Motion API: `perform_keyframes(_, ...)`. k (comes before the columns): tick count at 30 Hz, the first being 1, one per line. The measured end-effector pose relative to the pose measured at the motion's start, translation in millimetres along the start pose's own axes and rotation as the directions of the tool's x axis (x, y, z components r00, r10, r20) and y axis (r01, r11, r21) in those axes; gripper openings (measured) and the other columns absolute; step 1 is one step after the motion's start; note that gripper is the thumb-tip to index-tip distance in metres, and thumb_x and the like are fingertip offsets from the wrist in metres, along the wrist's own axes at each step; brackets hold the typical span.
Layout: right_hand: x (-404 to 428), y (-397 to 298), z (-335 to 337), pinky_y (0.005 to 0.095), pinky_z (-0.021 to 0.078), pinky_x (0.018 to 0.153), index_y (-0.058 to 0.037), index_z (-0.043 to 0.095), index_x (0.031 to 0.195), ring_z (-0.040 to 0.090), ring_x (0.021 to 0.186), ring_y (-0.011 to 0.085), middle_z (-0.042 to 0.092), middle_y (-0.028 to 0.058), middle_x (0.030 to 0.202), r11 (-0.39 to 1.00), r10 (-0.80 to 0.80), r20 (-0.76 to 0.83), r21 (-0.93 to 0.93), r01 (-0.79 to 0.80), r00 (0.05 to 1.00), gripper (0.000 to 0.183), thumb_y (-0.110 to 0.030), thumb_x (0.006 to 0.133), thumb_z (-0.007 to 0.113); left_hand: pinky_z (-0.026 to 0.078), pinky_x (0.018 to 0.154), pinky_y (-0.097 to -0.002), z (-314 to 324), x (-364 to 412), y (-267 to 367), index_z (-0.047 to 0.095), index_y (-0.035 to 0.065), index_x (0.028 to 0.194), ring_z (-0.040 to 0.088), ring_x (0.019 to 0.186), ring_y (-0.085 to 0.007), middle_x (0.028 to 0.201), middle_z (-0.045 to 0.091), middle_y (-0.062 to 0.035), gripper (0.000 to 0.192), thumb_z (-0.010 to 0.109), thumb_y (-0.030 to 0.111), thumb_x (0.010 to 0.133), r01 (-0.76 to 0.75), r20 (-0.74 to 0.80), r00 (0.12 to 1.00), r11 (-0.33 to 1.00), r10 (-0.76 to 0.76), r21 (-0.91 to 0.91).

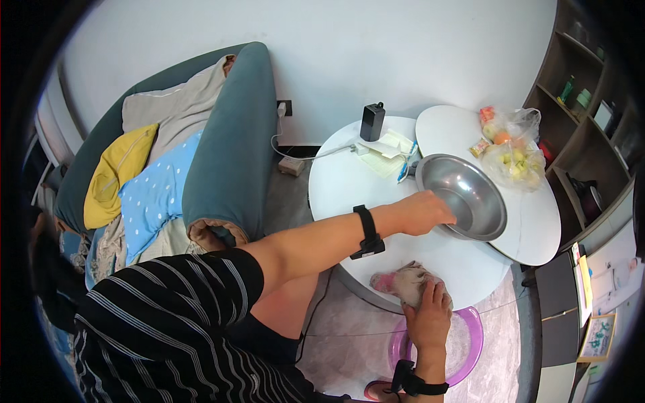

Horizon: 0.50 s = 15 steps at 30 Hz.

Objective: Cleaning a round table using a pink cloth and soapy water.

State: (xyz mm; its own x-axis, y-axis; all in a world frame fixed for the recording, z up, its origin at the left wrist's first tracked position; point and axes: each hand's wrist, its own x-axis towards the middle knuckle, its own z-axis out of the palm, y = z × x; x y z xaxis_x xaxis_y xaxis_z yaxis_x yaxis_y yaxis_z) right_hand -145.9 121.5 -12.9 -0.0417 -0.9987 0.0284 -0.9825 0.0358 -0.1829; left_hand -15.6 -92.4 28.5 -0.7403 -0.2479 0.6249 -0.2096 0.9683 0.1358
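My left hand (427, 212) grips the near rim of a stainless steel basin (466, 201), which stands tilted or flat on the white round table; which of the two I cannot tell. My right hand (429, 315) rests on a crumpled grey-beige and pink cloth (408, 283) at the table's near edge, fingers over it. Below this hand, on the floor, stands a purple-rimmed tub (473, 340) with foamy water inside. Both wrists wear black straps.
On the white table (332, 186) are a black box-shaped device (372, 122), papers (385, 156), blue pens and a white cable. Bagged fruit (516, 161) lies on the adjoining table. A green sofa (227, 141) is at left, a dark shelf unit (579, 121) at right.
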Motion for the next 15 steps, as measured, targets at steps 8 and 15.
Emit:
perform_keyframes(8,-1.9,-0.5,4.0,0.0508,0.037,0.101,-0.0065,0.031,0.14,0.038,0.127,0.0427,0.036,0.0227,0.142,1.0,-0.031,-0.034,-0.004,0.031,0.999,0.079,-0.029,0.077,0.071,0.041,0.088,-0.0477,26.0,58.3,-22.4,0.059,0.0094,0.114,0.054,0.104,-0.0308,0.113,0.058,-0.0138,0.037,0.058,0.003,0.077,0.291,-0.067,0.957,0.914,-0.283,0.284)
perform_keyframes(15,-0.7,7.4,4.9,0.0496,0.0363,0.102,-0.0057,0.032,0.14,0.038,0.126,0.0436,0.038,0.0228,0.141,0.999,-0.027,-0.02,0.021,0.027,0.999,0.079,-0.027,0.075,0.071,0.039,0.094,-0.0547,24.7,25.9,21.5,0.045,0.007,0.131,0.043,0.12,-0.0419,0.134,0.042,-0.0236,0.065,0.069,0.024,0.073,0.213,0.274,0.942,0.976,-0.195,-0.039)
